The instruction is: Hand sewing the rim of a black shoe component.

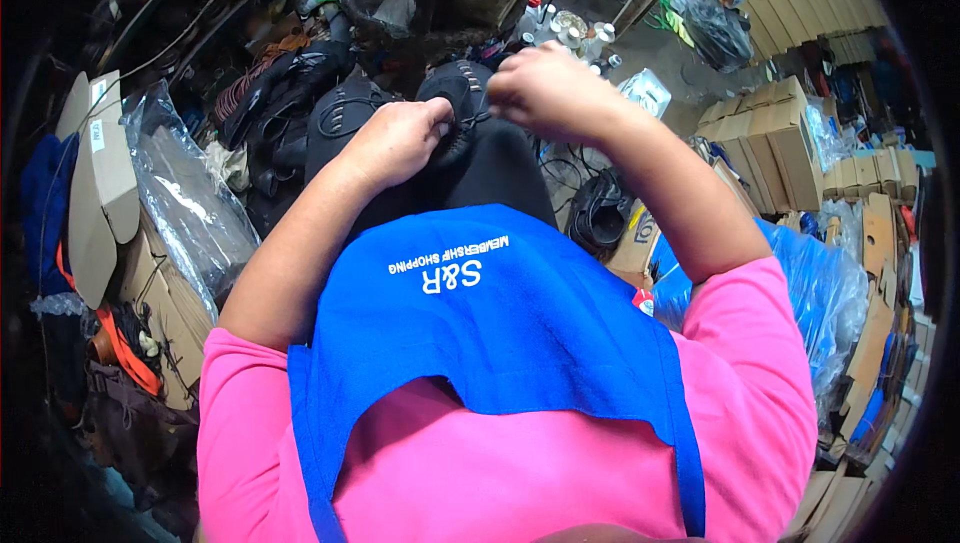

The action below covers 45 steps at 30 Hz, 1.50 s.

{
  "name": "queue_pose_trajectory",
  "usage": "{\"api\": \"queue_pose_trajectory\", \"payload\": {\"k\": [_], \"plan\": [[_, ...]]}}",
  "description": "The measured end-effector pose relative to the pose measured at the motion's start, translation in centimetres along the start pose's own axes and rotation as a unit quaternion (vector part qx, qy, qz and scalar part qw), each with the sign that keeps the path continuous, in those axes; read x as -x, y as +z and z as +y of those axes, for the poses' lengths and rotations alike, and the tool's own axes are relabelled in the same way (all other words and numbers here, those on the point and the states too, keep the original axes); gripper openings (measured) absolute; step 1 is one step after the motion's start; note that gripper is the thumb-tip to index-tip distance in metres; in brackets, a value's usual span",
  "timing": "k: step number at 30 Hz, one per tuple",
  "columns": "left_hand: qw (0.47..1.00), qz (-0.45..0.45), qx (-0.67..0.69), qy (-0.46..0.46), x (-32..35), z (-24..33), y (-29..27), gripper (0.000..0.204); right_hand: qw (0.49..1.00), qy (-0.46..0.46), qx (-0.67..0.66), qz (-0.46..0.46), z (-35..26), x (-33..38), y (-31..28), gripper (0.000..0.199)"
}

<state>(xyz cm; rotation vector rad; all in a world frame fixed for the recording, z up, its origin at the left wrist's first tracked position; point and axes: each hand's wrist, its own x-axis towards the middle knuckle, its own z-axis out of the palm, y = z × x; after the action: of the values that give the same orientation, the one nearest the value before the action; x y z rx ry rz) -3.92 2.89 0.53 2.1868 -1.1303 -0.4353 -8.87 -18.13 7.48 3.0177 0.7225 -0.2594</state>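
A black shoe upper (455,83) with a row of lace eyelets rests on my lap, above a blue apron (480,323) worn over a pink shirt. My left hand (395,138) grips the shoe's near edge with fingers curled. My right hand (545,88) is closed just to the right of it, pinching a thin black lace (482,113) that runs to the shoe. The rest of the shoe is hidden behind both hands.
More black shoe uppers (300,93) lie piled at the left. Clear plastic bags (185,193) and flat cardboard (95,183) fill the left side. Stacked cardboard boxes (770,143) and a blue plastic bag (820,293) stand right. Small white bottles (570,33) sit beyond the hands.
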Motion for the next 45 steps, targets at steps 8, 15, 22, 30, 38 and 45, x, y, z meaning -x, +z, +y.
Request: {"api": "queue_pose_trajectory", "payload": {"k": [8, 15, 22, 30, 38, 45], "plan": [[0.992, 0.024, -0.097, 0.072, 3.0, -1.4, -1.0, 0.017, 0.994, -0.104, -0.029, 0.013, 0.0, -1.0, 2.4, 0.007], [0.968, 0.226, 0.03, -0.1, 12.4, -6.5, -4.5, 0.006, 0.899, 0.201, -0.38, 0.08, 8.7, 6.4, 5.3, 0.019], [0.817, 0.141, 0.526, 0.19, 4.2, 4.3, -6.2, 0.021, 0.495, -0.016, -0.846, 0.199, -1.5, -2.3, -1.4, 0.02], [0.977, 0.156, -0.139, -0.041, 11.3, -3.3, -7.9, 0.017, 0.95, 0.098, -0.295, -0.011, 3.3, 6.3, 4.1, 0.03], [0.834, 0.341, -0.303, -0.31, 24.7, -13.3, -18.8, 0.017, 0.877, 0.462, -0.13, 0.006, 15.9, 24.5, 10.1, 0.028], [0.986, 0.163, -0.018, -0.012, 5.5, -1.5, -5.2, 0.041, 0.931, 0.121, -0.34, -0.052, 5.8, 9.7, 7.2, 0.026]]}}
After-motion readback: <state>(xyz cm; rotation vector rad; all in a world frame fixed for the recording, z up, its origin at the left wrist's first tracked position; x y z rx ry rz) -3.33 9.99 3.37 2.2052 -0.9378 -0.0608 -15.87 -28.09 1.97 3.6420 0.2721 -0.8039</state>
